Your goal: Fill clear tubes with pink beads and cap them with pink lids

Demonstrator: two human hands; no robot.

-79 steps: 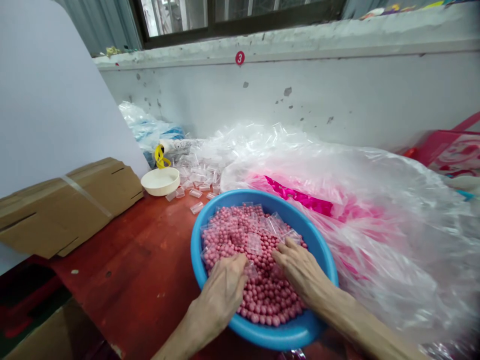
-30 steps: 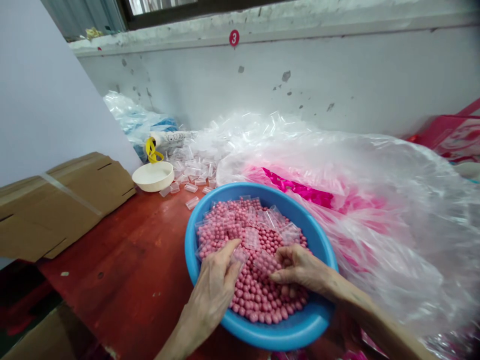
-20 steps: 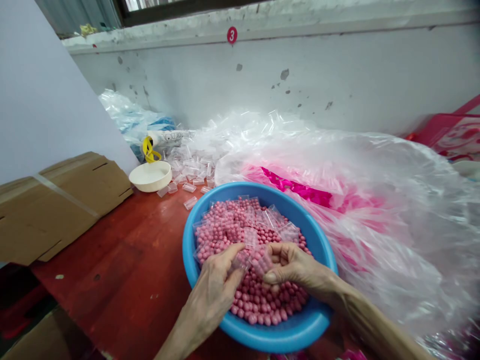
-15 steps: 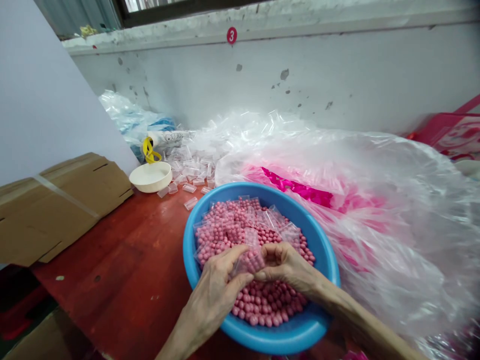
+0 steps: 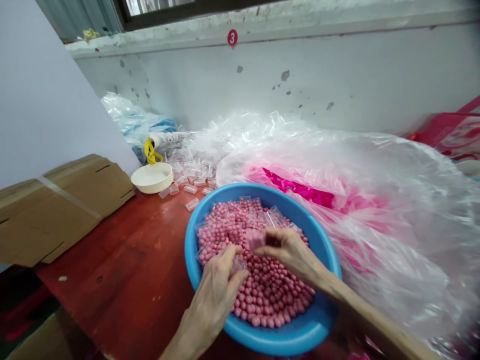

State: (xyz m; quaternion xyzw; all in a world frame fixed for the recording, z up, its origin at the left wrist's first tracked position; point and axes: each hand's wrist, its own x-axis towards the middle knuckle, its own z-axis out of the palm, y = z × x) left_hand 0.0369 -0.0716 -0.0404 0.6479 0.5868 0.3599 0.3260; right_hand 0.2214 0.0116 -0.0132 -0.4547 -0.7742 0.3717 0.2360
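Note:
Pink beads [image 5: 268, 295] fill a blue basin [image 5: 193, 265], with several small clear plastic boxes [image 5: 234, 231] lying on top, many with beads inside. Over the basin's left half, my left hand [image 5: 217, 282] is closed on a small clear plastic piece [image 5: 239, 265] between thumb and fingers; its contents are hard to make out. To its right, my right hand [image 5: 288, 250] pinches another small clear plastic piece [image 5: 255, 239], slightly blurred, just above the beads. The two hands are apart.
Many loose clear plastic pieces [image 5: 195, 172] lie behind the basin, beside a white round lid [image 5: 152, 178] and yellow tape [image 5: 152, 151]. A large clear plastic bag [image 5: 405, 240] spreads at right, with pink inside. Flattened cardboard [image 5: 67, 205] covers the red table's [image 5: 123, 265] left.
My hands were together on a clear plastic box with pink beads showing in it. They have separated, the right moving up and away, each with a clear piece in its fingers.

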